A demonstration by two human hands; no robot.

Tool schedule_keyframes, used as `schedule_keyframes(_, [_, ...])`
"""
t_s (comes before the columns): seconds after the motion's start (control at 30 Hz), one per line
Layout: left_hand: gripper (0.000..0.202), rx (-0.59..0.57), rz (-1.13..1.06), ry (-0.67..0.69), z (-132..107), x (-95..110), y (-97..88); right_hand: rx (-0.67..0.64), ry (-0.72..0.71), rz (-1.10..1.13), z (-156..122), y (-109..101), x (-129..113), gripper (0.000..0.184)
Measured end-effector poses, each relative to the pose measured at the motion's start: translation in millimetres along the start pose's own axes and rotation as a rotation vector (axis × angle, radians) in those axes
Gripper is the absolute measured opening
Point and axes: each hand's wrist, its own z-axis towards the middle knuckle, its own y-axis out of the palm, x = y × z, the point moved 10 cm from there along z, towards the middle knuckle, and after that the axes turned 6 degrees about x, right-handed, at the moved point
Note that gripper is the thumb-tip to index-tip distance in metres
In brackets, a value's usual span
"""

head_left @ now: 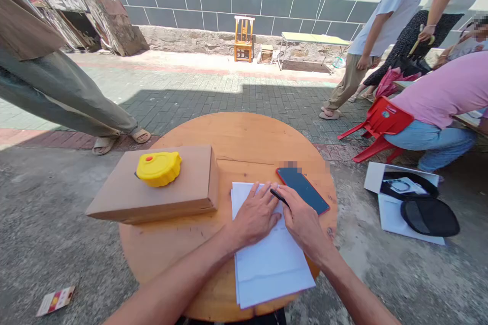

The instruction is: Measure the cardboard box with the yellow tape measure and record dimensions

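White sheets of paper (272,269) lie on a round wooden table (244,132) in front of me. My left hand (254,216) rests flat on the paper with its fingers spread. In my right hand (299,216) is a black pen (279,196), gripped near the top of the sheet; its tip is hidden by the hand. A dark-screened phone with a red edge (303,190) lies just beyond my right hand. To the left, a yellow tape measure (159,167) with a red button sits on top of a closed cardboard box (190,177).
A standing person's legs (72,91) are at the left. At the right, a person in a pink top (450,86) sits on a red plastic chair (391,117), others standing behind. An open white box with a black case (412,188) lies on the ground. A wooden chair (243,38) stands by the wall.
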Motion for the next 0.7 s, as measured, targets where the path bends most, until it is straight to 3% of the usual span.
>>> schedule_keyframes(0.2, [0.055,-0.004,-0.001,-0.020,-2,-5,3.6,0.053,-0.020,-0.216,2,20,3,0.048])
schedule_keyframes(0.5, [0.065,0.002,0.076,-0.213,-18,-20,-3.8,0.012,-0.030,-0.540,1,35,0,0.044])
schedule_keyframes(0.7, [0.077,-0.020,0.145,-0.325,-36,-36,-6.7,0.015,-0.080,-0.624,-2,39,-2,0.045])
